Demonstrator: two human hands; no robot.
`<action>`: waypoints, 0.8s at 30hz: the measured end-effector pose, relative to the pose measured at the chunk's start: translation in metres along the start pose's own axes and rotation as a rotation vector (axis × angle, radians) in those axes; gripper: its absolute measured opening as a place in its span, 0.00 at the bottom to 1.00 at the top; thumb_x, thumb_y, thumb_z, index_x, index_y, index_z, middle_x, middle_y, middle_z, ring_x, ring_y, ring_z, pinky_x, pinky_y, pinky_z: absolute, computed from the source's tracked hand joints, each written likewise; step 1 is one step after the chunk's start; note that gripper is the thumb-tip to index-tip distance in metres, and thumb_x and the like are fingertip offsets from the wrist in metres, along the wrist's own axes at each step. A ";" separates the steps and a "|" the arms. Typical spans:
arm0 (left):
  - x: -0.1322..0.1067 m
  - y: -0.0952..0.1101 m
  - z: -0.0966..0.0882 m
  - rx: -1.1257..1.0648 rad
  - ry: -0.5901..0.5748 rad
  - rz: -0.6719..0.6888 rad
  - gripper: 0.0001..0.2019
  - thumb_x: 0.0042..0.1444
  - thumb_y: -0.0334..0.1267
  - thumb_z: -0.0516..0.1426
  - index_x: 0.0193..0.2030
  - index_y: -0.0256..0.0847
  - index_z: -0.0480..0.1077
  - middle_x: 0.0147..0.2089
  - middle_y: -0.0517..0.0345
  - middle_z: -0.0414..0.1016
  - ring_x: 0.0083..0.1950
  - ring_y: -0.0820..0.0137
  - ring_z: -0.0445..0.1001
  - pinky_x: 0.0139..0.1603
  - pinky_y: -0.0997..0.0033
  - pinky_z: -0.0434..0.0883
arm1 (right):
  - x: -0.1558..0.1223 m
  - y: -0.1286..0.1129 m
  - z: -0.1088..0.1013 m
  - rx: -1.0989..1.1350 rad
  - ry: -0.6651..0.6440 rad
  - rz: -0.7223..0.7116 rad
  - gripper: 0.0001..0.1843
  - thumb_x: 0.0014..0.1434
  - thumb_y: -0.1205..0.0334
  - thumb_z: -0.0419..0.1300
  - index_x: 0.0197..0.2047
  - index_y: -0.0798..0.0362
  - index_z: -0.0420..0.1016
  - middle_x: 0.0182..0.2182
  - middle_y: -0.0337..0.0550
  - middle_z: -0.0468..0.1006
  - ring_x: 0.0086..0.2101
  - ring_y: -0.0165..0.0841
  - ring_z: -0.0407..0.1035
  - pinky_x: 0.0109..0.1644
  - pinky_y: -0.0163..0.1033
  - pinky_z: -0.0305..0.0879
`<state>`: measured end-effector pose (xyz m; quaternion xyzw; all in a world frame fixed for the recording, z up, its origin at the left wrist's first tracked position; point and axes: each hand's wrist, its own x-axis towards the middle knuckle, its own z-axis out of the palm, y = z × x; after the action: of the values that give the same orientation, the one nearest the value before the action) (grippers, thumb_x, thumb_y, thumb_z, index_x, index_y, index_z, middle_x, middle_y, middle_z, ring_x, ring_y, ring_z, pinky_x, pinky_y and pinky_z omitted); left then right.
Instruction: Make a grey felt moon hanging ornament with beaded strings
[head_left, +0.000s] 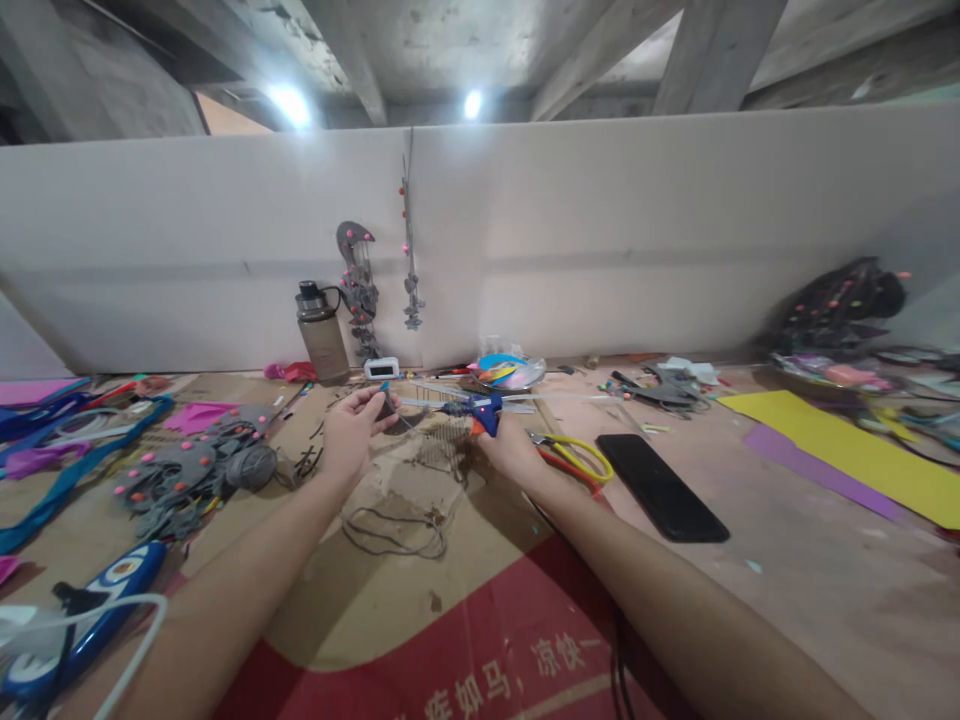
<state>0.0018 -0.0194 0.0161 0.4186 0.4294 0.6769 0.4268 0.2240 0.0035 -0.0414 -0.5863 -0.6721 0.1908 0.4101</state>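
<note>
Concrete beams point(345, 60) and two bright lights point(472, 104) are showing across the top of the frame, and a long white board point(562, 230) is standing behind the messy table. I am working from far off, looking through the head camera. Just left of the middle, my left hand point(347, 435) is pinching a small dark grey piece point(386, 407), its fingertips nearly together. Just right of the middle, my right hand point(510, 452) is curling round a blue glue gun with an orange part point(486, 408), its fingers bent. The gun's tip is pointing left toward the piece; I cannot tell if they are touching.

To do this well, I think I should be keeping the piece still, squeezing gently, and minding my fingertips near the hot tip.

Now I am counting: one glue gun, one black phone point(661, 487) at right, and one tool with a yellow and a red handle point(581, 438) beside my right hand. At left, one round ball of grey yarn point(252, 466) is lying. Against the board, one grey-brown bottle with a black lid point(322, 340) is standing, and two grey dangling strips with pink dots point(361, 290) are hanging.
</note>
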 end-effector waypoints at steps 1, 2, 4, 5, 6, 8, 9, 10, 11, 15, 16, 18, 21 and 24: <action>0.000 -0.001 0.000 0.021 0.001 -0.002 0.16 0.44 0.41 0.65 0.38 0.33 0.73 0.35 0.50 0.78 0.37 0.68 0.77 0.37 0.70 0.76 | -0.001 -0.002 0.000 0.027 0.027 0.005 0.11 0.49 0.65 0.56 0.38 0.55 0.67 0.34 0.50 0.76 0.33 0.38 0.71 0.36 0.41 0.66; 0.000 -0.003 0.000 0.039 0.003 -0.013 0.16 0.44 0.41 0.65 0.37 0.33 0.73 0.35 0.50 0.78 0.37 0.69 0.77 0.37 0.70 0.76 | -0.002 -0.005 0.001 0.053 0.056 0.008 0.13 0.49 0.65 0.56 0.40 0.56 0.66 0.36 0.51 0.75 0.35 0.38 0.70 0.38 0.43 0.67; 0.000 -0.010 -0.001 0.064 0.005 -0.050 0.15 0.44 0.41 0.64 0.37 0.33 0.73 0.34 0.50 0.78 0.36 0.69 0.77 0.36 0.71 0.75 | -0.006 -0.012 0.002 0.122 0.105 -0.009 0.16 0.49 0.65 0.55 0.44 0.56 0.64 0.39 0.51 0.74 0.38 0.38 0.70 0.43 0.44 0.66; 0.000 -0.013 -0.001 0.070 0.005 -0.068 0.15 0.44 0.40 0.64 0.37 0.33 0.73 0.34 0.50 0.78 0.35 0.70 0.77 0.36 0.72 0.75 | -0.008 -0.016 0.003 0.164 0.117 -0.025 0.17 0.50 0.65 0.54 0.45 0.55 0.64 0.40 0.50 0.73 0.38 0.38 0.69 0.44 0.45 0.66; 0.000 -0.016 -0.002 0.073 0.005 -0.083 0.15 0.44 0.40 0.64 0.37 0.33 0.73 0.33 0.50 0.78 0.35 0.70 0.77 0.35 0.72 0.75 | -0.011 -0.019 0.005 0.208 0.112 -0.038 0.17 0.50 0.65 0.53 0.46 0.55 0.63 0.39 0.49 0.73 0.37 0.37 0.69 0.43 0.45 0.67; 0.000 -0.021 -0.003 0.079 -0.004 -0.096 0.14 0.44 0.40 0.64 0.36 0.33 0.74 0.33 0.50 0.78 0.35 0.70 0.77 0.34 0.73 0.75 | -0.018 -0.027 0.007 0.328 0.063 -0.062 0.16 0.52 0.64 0.53 0.47 0.54 0.63 0.38 0.47 0.74 0.33 0.36 0.69 0.40 0.44 0.68; -0.001 -0.023 -0.004 0.079 -0.011 -0.093 0.14 0.44 0.41 0.64 0.36 0.33 0.74 0.33 0.50 0.78 0.35 0.70 0.77 0.34 0.73 0.75 | -0.021 -0.030 0.009 0.396 0.023 -0.076 0.16 0.53 0.63 0.52 0.47 0.53 0.63 0.38 0.47 0.74 0.31 0.35 0.69 0.37 0.43 0.68; -0.001 -0.024 -0.004 0.078 -0.017 -0.087 0.15 0.44 0.41 0.64 0.36 0.33 0.74 0.33 0.50 0.78 0.35 0.70 0.77 0.35 0.72 0.75 | -0.025 -0.034 0.010 0.456 -0.017 -0.093 0.16 0.54 0.63 0.52 0.47 0.53 0.63 0.38 0.47 0.75 0.29 0.34 0.69 0.34 0.42 0.68; -0.001 -0.024 -0.004 0.075 -0.020 -0.079 0.15 0.43 0.42 0.64 0.36 0.33 0.74 0.33 0.50 0.78 0.35 0.69 0.76 0.35 0.71 0.75 | -0.028 -0.036 0.011 0.498 -0.048 -0.112 0.16 0.55 0.63 0.52 0.48 0.52 0.63 0.39 0.46 0.75 0.28 0.34 0.69 0.32 0.41 0.68; -0.003 -0.023 -0.001 0.071 0.008 -0.064 0.17 0.40 0.43 0.66 0.35 0.33 0.73 0.32 0.51 0.78 0.34 0.69 0.76 0.36 0.69 0.74 | -0.037 -0.042 0.013 0.454 -0.043 -0.203 0.13 0.57 0.62 0.52 0.47 0.52 0.66 0.37 0.44 0.75 0.30 0.34 0.68 0.35 0.42 0.68; -0.003 -0.022 0.000 0.080 0.011 -0.066 0.17 0.40 0.44 0.66 0.34 0.33 0.73 0.32 0.51 0.78 0.34 0.69 0.76 0.35 0.69 0.74 | -0.039 -0.043 0.013 0.421 -0.037 -0.228 0.12 0.57 0.62 0.52 0.45 0.52 0.67 0.36 0.44 0.75 0.31 0.34 0.69 0.38 0.42 0.68; -0.004 -0.022 0.001 0.099 0.005 -0.064 0.17 0.40 0.44 0.66 0.33 0.33 0.73 0.32 0.51 0.78 0.33 0.69 0.75 0.35 0.70 0.74 | -0.041 -0.044 0.012 0.365 -0.029 -0.266 0.10 0.58 0.62 0.52 0.43 0.52 0.67 0.36 0.44 0.74 0.35 0.36 0.69 0.42 0.43 0.67; -0.005 -0.023 0.003 0.118 -0.010 -0.051 0.16 0.41 0.45 0.65 0.32 0.34 0.73 0.32 0.51 0.77 0.33 0.71 0.75 0.35 0.71 0.74 | -0.042 -0.045 0.010 0.313 -0.018 -0.280 0.09 0.58 0.62 0.52 0.43 0.52 0.67 0.37 0.44 0.74 0.38 0.36 0.69 0.45 0.43 0.66; -0.006 -0.024 0.003 0.123 -0.012 -0.039 0.16 0.41 0.45 0.65 0.32 0.34 0.73 0.32 0.51 0.77 0.32 0.71 0.74 0.35 0.71 0.74 | -0.044 -0.046 0.008 0.279 -0.030 -0.286 0.09 0.59 0.62 0.52 0.43 0.51 0.67 0.38 0.43 0.74 0.39 0.36 0.68 0.45 0.42 0.65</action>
<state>0.0121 -0.0183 -0.0068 0.4394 0.4759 0.6382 0.4161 0.1873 -0.0468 -0.0266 -0.4194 -0.7215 0.2305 0.5004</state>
